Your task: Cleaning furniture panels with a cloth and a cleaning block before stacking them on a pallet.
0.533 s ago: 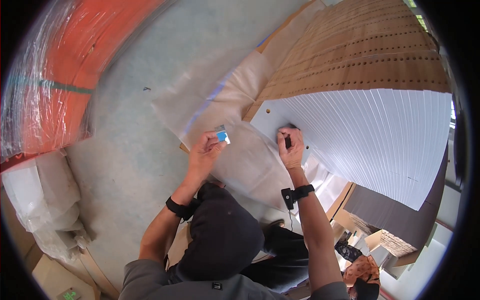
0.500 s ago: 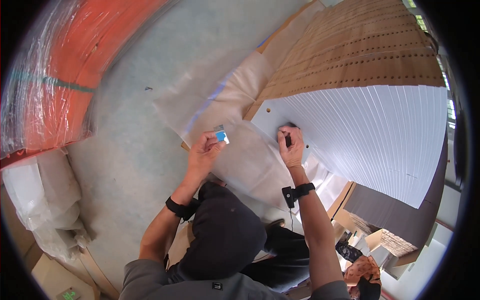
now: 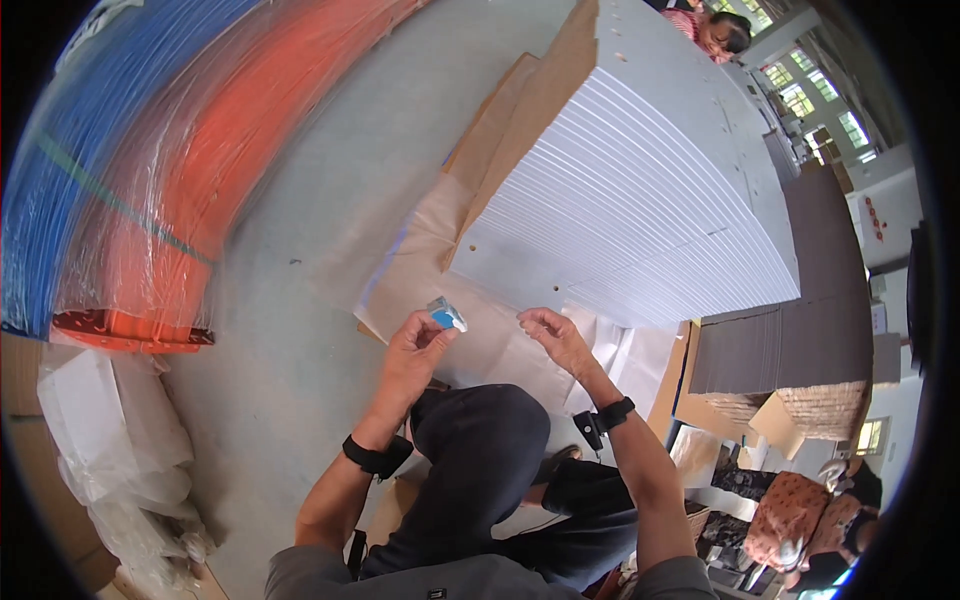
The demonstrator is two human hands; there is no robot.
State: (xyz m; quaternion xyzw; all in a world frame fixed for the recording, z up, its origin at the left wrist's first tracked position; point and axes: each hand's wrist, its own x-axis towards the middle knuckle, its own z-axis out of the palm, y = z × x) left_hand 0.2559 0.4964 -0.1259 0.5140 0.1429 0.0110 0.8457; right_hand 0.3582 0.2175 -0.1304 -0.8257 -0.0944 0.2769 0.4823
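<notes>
In my left hand (image 3: 412, 350), a small blue and silver-white piece like a sticker or foil packet (image 3: 447, 316) is pinched between thumb and fingers. My right hand (image 3: 556, 340) hangs just in front of the lowest panel of the stack, apart from it. Its fingers are curled together, and whatever they hold, if anything, is too small to see. The big stack of white-edged panels (image 3: 640, 215) leans fanned out ahead of me. Two small round holes show on its nearest face, above my hands.
Translucent sheeting (image 3: 415, 265) lies under the stack. Film-wrapped orange (image 3: 225, 180) and blue (image 3: 110, 130) bundles stand at the left, crumpled clear plastic (image 3: 125, 430) below them. A dark panel stack (image 3: 770, 340) is at the right. Other people are at lower right and far top right.
My right hand has come away from the panel face, and the dark object at its fingers no longer shows. My left hand keeps the blue piece. The view has shifted, showing more on both sides.
</notes>
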